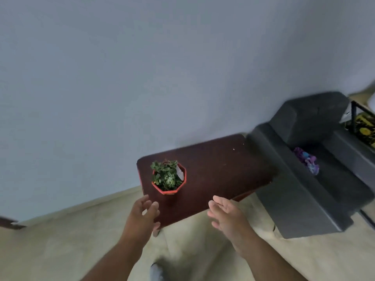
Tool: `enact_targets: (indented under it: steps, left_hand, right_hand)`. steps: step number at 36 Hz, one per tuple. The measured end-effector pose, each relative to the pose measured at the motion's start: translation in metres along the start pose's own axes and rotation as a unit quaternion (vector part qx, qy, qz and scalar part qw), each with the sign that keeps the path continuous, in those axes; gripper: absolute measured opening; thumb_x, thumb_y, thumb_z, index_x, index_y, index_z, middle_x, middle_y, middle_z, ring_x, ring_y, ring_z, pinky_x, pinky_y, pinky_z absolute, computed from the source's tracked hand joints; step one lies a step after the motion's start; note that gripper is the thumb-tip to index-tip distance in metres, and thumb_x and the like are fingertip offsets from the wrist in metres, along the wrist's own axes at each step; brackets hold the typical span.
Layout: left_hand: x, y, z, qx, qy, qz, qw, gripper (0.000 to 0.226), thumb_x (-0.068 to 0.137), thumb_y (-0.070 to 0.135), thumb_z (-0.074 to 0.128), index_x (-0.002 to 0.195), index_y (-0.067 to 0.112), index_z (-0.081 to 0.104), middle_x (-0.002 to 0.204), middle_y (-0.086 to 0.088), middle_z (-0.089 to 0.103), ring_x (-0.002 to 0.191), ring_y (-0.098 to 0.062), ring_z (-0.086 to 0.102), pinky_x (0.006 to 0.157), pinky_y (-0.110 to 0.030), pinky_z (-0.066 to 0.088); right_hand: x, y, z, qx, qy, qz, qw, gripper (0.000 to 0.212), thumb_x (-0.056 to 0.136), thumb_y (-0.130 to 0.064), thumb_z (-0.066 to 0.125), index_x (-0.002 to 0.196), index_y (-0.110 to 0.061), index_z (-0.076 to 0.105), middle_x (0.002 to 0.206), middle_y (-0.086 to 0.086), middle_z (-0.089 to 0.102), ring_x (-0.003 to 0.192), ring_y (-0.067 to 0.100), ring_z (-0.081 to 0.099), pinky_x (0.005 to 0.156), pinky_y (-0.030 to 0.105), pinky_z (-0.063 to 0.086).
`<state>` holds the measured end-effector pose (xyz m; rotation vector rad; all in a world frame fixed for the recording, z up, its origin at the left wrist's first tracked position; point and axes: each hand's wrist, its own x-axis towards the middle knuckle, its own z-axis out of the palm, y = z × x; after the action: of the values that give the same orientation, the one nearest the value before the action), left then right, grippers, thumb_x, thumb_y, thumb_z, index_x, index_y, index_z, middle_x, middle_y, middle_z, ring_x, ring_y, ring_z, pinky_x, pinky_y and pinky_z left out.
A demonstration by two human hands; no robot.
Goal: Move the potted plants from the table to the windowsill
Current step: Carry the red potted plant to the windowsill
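Red and eight-sided, the plant pot [169, 180] stands upright near the left end of the dark wooden table [219, 167], holding a small green leafy plant [165, 175]; a white tag [180, 171] sticks up at the pot's right rim; nothing touches the pot. The table sits against a pale grey-blue wall [142, 67]; its right end meets a dark grey sofa [304, 179], on whose seat lies a purple and blue bundle [306, 160], too blurred to name. Both hands reach toward the pot from the near side and are apart from it; the left hand [142, 212] hovers over the table's near left corner, fingers loosely curled and parted, holding nothing; the right hand [227, 216] hovers at the table's near edge, to the right of the pot, fingers extended and slightly spread, palm turned inward, also empty. Beneath the arms lies a beige floor [60, 250]; at the far right edge, beyond the sofa, a black wire frame holds something yellow [363, 126].
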<state>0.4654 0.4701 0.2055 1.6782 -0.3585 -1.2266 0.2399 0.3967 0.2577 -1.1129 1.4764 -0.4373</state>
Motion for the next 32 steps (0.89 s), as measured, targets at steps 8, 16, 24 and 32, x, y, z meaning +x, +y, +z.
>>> enact_targets:
  steps: [8, 16, 24, 32]
  left_hand:
    - [0.035, 0.006, 0.017, -0.033, 0.029, -0.039, 0.998, 0.048, 0.1, 0.02, 0.061, 0.146, 0.019, 0.045, 0.14, -0.007, 0.052, 0.103, -0.017, 0.066, 0.084, -0.041, 0.058]
    - [0.065, -0.006, 0.032, -0.034, 0.082, -0.064, 0.994, 0.05, 0.1, 0.021, 0.061, 0.147, 0.02, 0.043, 0.143, -0.005, 0.051, 0.105, -0.017, 0.066, 0.08, -0.037, 0.059]
    - [0.1, -0.028, 0.068, -0.058, 0.141, -0.102, 0.983, 0.05, 0.099, 0.02, 0.062, 0.146, 0.022, 0.044, 0.145, -0.005, 0.05, 0.116, -0.024, 0.063, 0.089, -0.042, 0.057]
    - [0.158, -0.068, 0.088, -0.059, 0.192, -0.124, 0.972, 0.057, 0.098, 0.025, 0.064, 0.15, 0.024, 0.041, 0.149, 0.002, 0.048, 0.125, -0.02, 0.059, 0.098, -0.042, 0.055]
  right_hand:
    - [0.071, -0.021, -0.004, -0.003, -0.035, 0.038, 0.999, 0.054, 0.104, -0.033, 0.059, 0.153, -0.016, 0.045, 0.115, -0.016, 0.06, 0.121, 0.015, 0.065, 0.094, 0.029, 0.056]
    - [0.133, -0.024, -0.005, -0.03, -0.079, 0.057, 0.995, 0.056, 0.103, -0.034, 0.06, 0.153, -0.016, 0.044, 0.133, -0.004, 0.058, 0.122, 0.016, 0.065, 0.104, 0.039, 0.054]
    - [0.209, 0.0, -0.004, -0.057, -0.153, 0.07, 0.984, 0.063, 0.099, -0.034, 0.067, 0.155, -0.019, 0.041, 0.146, 0.0, 0.059, 0.124, 0.016, 0.064, 0.1, 0.036, 0.055]
    - [0.288, 0.05, 0.019, -0.079, -0.212, 0.076, 0.971, 0.075, 0.094, -0.034, 0.074, 0.158, -0.025, 0.035, 0.153, -0.004, 0.052, 0.127, 0.014, 0.06, 0.099, 0.035, 0.056]
